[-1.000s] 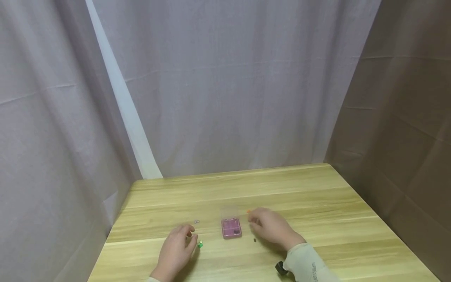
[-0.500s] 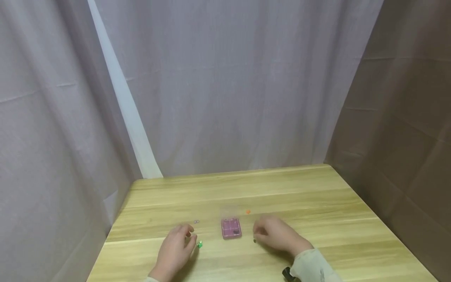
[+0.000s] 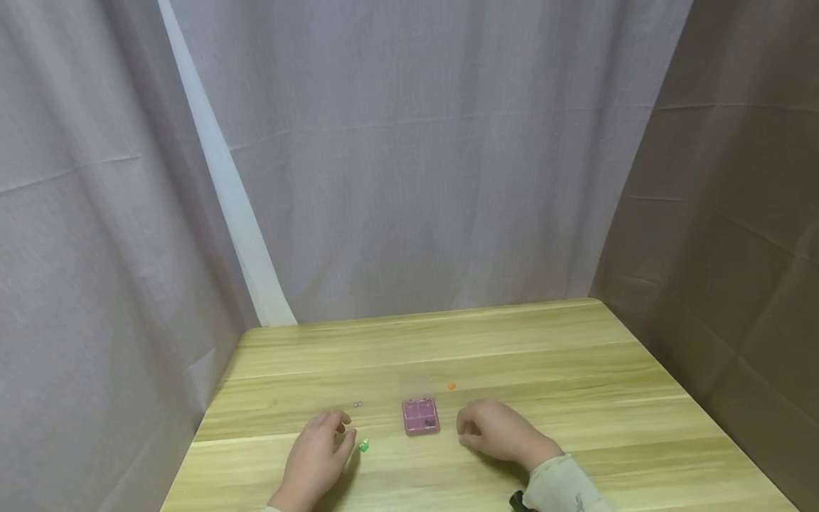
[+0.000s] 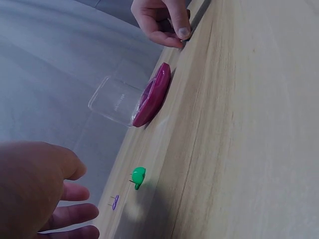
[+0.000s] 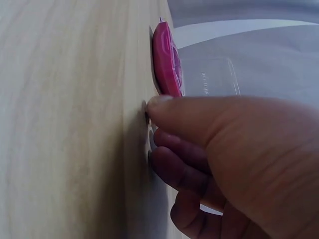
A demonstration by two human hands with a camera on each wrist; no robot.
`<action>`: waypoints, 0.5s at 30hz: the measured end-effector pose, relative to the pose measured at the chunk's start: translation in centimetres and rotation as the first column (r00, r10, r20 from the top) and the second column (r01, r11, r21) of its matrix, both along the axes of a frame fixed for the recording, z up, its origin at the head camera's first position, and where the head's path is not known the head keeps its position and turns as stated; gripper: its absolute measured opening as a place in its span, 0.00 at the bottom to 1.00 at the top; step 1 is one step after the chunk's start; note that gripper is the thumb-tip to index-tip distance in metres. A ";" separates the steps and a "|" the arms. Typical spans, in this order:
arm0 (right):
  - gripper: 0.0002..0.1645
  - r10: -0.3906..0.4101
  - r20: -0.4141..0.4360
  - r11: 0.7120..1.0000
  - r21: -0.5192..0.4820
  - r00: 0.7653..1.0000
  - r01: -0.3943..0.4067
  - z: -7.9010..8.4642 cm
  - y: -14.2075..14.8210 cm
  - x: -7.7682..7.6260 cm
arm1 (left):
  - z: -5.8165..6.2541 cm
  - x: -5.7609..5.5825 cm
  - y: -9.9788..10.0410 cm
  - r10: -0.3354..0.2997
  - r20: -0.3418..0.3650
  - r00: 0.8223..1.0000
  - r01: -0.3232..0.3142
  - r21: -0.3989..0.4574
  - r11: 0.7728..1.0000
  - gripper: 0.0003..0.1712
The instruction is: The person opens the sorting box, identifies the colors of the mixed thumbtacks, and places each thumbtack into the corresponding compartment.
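Note:
My right hand point(image 3: 495, 430) is down at the table right of a pink compartment box point(image 3: 420, 417), its thumb and fingertips pinching a small dark stud earring point(image 4: 187, 40) that they mostly cover. The clear lid point(image 4: 114, 102) of the box stands open, and something dark lies in the near right compartment. My left hand point(image 3: 316, 455) hovers left of the box with relaxed, slightly bent fingers and holds nothing. Close to its fingertips lie green stud earrings point(image 3: 364, 445). Small purple stud earrings point(image 4: 115, 202) with thin posts lie a little farther back.
A small orange piece point(image 3: 451, 386) lies beyond the box to the right. Grey curtains point(image 3: 448, 178) hang behind the wooden table point(image 3: 512, 334) and along its sides. A black object point(image 3: 518, 501) shows at the right cuff.
My right hand has come from beside the orange piece toward the near side, down onto the dark stud, uncovering the orange piece. The left hand stays almost where it was.

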State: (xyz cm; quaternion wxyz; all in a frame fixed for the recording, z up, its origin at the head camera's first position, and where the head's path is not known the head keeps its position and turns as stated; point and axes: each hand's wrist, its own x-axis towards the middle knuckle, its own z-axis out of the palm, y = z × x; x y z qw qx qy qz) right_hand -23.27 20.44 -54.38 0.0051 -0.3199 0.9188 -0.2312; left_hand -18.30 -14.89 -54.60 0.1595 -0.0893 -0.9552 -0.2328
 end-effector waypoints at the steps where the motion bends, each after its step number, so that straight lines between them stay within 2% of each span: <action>1: 0.03 0.000 0.001 1.000 0.002 1.000 0.000 0.0 0.0 0.0 | 0.0 0.0 0.0 0.001 0.001 1.000 -0.001 -0.002 1.000 0.12; 15: 0.10 0.011 0.004 1.000 0.009 1.000 -0.011 -0.3 -0.2 -0.3 | 0.0 -0.1 0.1 -0.006 -0.006 1.000 0.006 -0.004 1.000 0.12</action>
